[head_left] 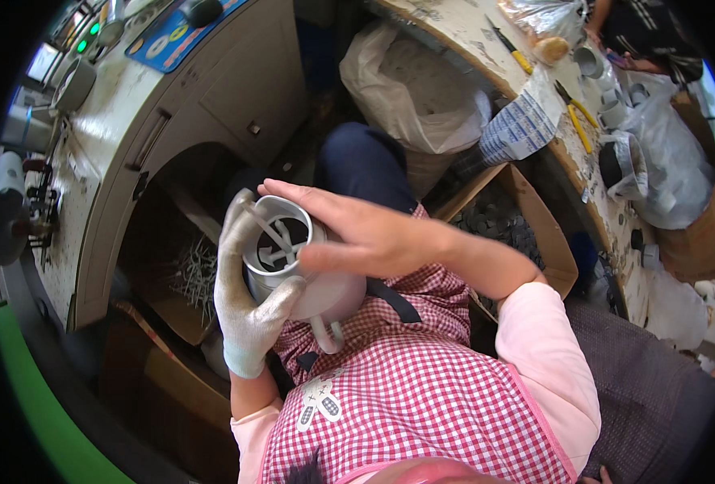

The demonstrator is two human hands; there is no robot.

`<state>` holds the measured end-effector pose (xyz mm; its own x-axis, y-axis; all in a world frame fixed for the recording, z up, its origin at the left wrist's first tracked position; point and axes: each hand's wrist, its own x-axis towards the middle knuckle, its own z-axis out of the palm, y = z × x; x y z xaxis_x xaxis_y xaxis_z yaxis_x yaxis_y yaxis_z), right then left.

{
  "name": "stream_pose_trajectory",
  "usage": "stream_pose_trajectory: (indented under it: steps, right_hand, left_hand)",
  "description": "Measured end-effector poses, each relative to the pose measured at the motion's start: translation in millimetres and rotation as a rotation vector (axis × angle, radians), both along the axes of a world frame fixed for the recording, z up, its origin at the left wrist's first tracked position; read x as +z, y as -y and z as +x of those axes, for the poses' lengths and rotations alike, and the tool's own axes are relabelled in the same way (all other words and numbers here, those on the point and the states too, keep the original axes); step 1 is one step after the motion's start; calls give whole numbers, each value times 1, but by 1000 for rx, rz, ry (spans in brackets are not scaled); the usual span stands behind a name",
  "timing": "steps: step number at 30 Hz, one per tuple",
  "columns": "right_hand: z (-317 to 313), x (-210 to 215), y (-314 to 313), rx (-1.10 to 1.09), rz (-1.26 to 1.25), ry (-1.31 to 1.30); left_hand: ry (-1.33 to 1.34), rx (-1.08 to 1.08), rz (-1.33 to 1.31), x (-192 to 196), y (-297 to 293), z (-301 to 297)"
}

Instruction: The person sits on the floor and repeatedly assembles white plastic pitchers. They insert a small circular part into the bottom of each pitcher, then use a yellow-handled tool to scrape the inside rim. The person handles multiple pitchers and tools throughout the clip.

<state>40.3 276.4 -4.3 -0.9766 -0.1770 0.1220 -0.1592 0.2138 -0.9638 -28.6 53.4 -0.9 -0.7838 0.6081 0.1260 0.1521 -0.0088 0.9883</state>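
My left hand, in a grey work glove, is wrapped around a grey cylindrical part with an open round mouth and a cross-shaped piece inside. It is held over my lap above a red-and-white checked apron. My bare right hand lies across the part's rim and side, fingers pointing left, gripping it too. A thin looped wire hangs below the part.
A worn workbench curves along the left with tools and round metal pieces. A white sack stands ahead. At right, a cardboard box holds small dark parts beside another bench with grey cups, yellow-handled tools and bags. Another person's hands work at the top right.
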Motion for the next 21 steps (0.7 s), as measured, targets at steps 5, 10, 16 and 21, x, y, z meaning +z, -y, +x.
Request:
stream_pose_trajectory:
  steps: [5,10,16,21]
  right_hand:
    - [-25,-11,-227,-633,1093,-486]
    - [9,-54,-453,-734,1860,104]
    - [-24,-15,-402,-1065,-224,175]
    - [-4,34,-164,-266,-736,428]
  left_hand:
    - [-203,-193,-79,23,-5,7]
    - [-398,-213,-227,30,2,1]
    - [-296,-35,223,24,26,-5]
    - [-895,-65,-336,55,80,-21]
